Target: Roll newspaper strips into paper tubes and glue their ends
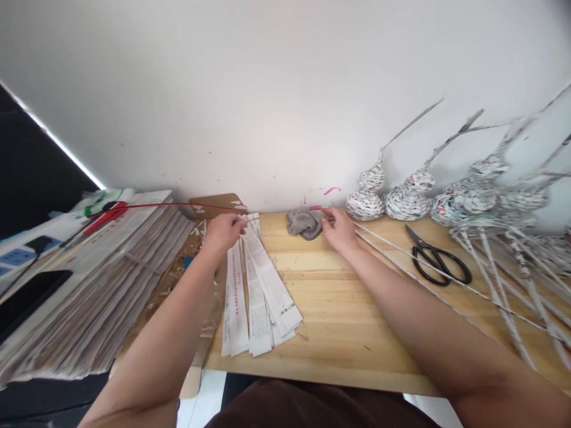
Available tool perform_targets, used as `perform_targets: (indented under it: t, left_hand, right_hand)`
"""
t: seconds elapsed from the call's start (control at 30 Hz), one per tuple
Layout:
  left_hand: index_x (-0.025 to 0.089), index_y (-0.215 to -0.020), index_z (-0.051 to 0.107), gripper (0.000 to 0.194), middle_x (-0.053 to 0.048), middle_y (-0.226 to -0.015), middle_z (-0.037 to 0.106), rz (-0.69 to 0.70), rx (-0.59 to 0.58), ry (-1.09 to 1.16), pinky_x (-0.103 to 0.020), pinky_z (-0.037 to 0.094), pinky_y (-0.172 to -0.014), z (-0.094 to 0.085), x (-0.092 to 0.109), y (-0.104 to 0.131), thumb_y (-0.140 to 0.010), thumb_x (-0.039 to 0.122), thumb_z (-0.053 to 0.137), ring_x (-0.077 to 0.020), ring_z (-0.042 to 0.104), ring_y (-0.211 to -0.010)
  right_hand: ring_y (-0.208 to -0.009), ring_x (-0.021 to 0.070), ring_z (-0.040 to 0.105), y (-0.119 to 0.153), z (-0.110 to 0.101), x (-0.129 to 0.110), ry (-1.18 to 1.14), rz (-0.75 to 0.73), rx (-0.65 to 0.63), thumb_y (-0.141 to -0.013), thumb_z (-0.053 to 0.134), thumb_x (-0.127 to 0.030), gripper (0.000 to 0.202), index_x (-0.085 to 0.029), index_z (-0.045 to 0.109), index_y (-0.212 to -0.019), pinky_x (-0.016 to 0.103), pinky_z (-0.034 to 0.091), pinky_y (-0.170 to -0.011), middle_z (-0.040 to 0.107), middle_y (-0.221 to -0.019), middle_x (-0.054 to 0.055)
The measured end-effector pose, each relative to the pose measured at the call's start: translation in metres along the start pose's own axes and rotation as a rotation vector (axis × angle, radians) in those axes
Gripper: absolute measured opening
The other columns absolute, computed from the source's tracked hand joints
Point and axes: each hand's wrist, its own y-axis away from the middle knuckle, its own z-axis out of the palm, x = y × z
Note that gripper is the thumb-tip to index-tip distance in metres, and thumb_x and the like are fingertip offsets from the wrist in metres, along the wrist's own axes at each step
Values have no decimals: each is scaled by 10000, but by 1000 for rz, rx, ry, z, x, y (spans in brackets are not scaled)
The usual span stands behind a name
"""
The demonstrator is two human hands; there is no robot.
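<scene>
My left hand (227,230) is closed, its fingers pinched at the far end of a fan of cut newspaper strips (263,285). A thin red stick (178,205) runs from the left to this hand, and its end shows at the fingertips. My right hand (338,229) touches the right side of a crumpled grey cloth (303,223) near the wall, its fingers apart. The newspaper strips lie spread on the wooden table (330,333), to the right of my left forearm.
Black scissors (439,261) and long rolled paper sticks (499,297) lie on the right. Woven gourd shapes (366,199) stand along the wall. On the left are a tall stack of newspapers (129,285), a phone (33,303), a power strip (18,255) and cardboard (218,203).
</scene>
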Motion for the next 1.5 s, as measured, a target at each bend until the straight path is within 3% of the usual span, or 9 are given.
perform_targets:
  t: [0.13,0.27,0.37,0.63,0.87,1.1,1.2,1.33,1.5]
  left_hand:
    - [173,-852,664,332,-137,-894,719,-93,20,-92,-362,450,-769,6,-29,24,-858,414,436,-302,649,-915]
    - [127,-1181,568,489,-168,-1047,687,-123,-12,-147,-371,447,-821,23,-30,41,-776,400,585,-318,624,-994]
    - [152,-1231,535,556,-130,-1060,679,-83,20,-90,-343,451,-827,33,-27,45,-726,352,655,-276,632,-961]
    - [165,-1169,588,468,-90,-1018,681,-56,68,143,-330,471,-802,41,-35,52,-749,367,630,-223,643,-858]
    - [151,-1195,588,451,-129,-1126,654,59,72,67,-373,449,-904,42,-35,57,-775,313,592,-268,608,-1024]
    - [185,-1125,658,351,-103,-1148,648,231,27,86,-384,391,-999,32,-27,72,-795,269,573,-260,565,-1104]
    - [227,-1134,666,376,-93,-1183,627,341,-83,135,-399,381,-1012,27,-21,84,-771,317,629,-259,560,-1113]
    - [311,-1209,624,489,-86,-1346,525,425,-267,146,-428,342,-1049,26,-20,93,-733,408,685,-280,479,-1234]
    - [301,-1020,732,306,-83,-1305,569,474,-218,177,-420,359,-1032,36,-27,92,-732,401,700,-280,517,-1192]
  right_hand:
    - [-795,204,654,2,1,-2,-14,-29,-7,-777,526,-144,266,-133,647,-1014,352,536,-772,693,-947,104]
    - [-854,208,655,6,-2,-11,-10,-111,-67,-796,512,-142,269,-150,663,-1019,347,517,-802,706,-956,87]
    - [-847,203,656,15,-5,-27,7,-179,-127,-812,510,-148,251,-170,684,-990,333,502,-798,717,-948,71]
    - [-735,156,655,52,4,-78,-51,-267,-711,-838,539,-205,198,-184,706,-941,264,465,-694,729,-857,44]
    - [-921,161,669,73,4,-106,-243,-236,-1032,-826,569,-213,280,-185,674,-1085,263,486,-822,719,-1031,55]
    - [-789,153,669,73,10,-100,-239,-138,-964,-815,609,-267,198,-173,691,-968,266,500,-744,726,-871,48]
    - [-749,149,665,73,13,-98,-227,-83,-919,-803,635,-279,177,-180,687,-939,262,505,-700,719,-831,43]
    - [-609,142,660,73,14,-101,-268,226,-890,-841,598,-282,148,-174,657,-922,231,516,-533,696,-740,46]
    - [-601,146,677,75,12,-114,-332,481,-932,-858,590,-253,129,-163,640,-935,207,529,-471,690,-815,70]
